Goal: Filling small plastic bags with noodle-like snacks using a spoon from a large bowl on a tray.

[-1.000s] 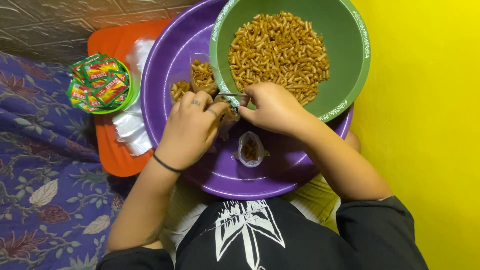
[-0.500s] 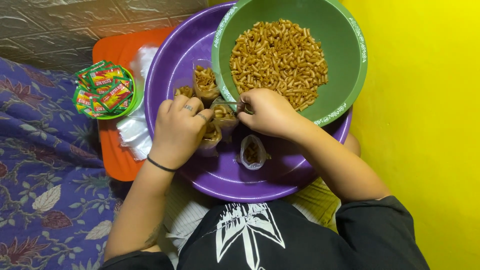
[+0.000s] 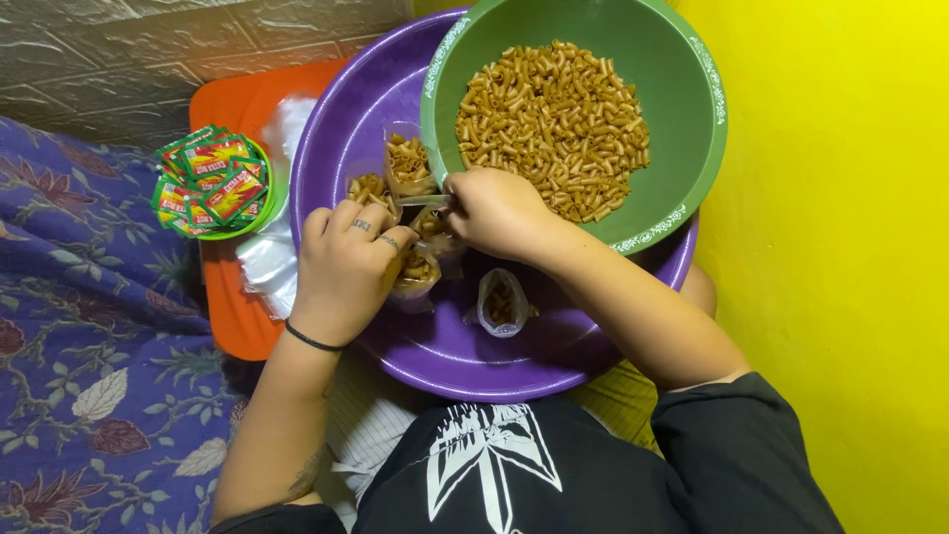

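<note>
My left hand [image 3: 346,267] grips a small clear plastic bag [image 3: 415,279] filled with brown macaroni snacks, holding it over the purple basin [image 3: 435,346]. My right hand [image 3: 499,213] is closed on a small metal scoop [image 3: 423,201] at the bag's mouth, right at the rim of the green bowl [image 3: 682,129], which is full of the same snacks [image 3: 554,124]. Two filled bags [image 3: 407,163] stand in the basin behind my left hand. Another filled bag [image 3: 502,302] lies in the basin below my right wrist.
A small green bowl with several red-green sachets [image 3: 213,183] sits on an orange tray [image 3: 232,316] at the left, beside a pile of empty clear bags [image 3: 269,262]. A floral purple cloth [image 3: 89,396] covers the left. A yellow wall [image 3: 840,247] is at the right.
My hands stay together at the bag with the scoop. The view has shifted slightly, so the basin and bowl sit lower and further right in the picture.
</note>
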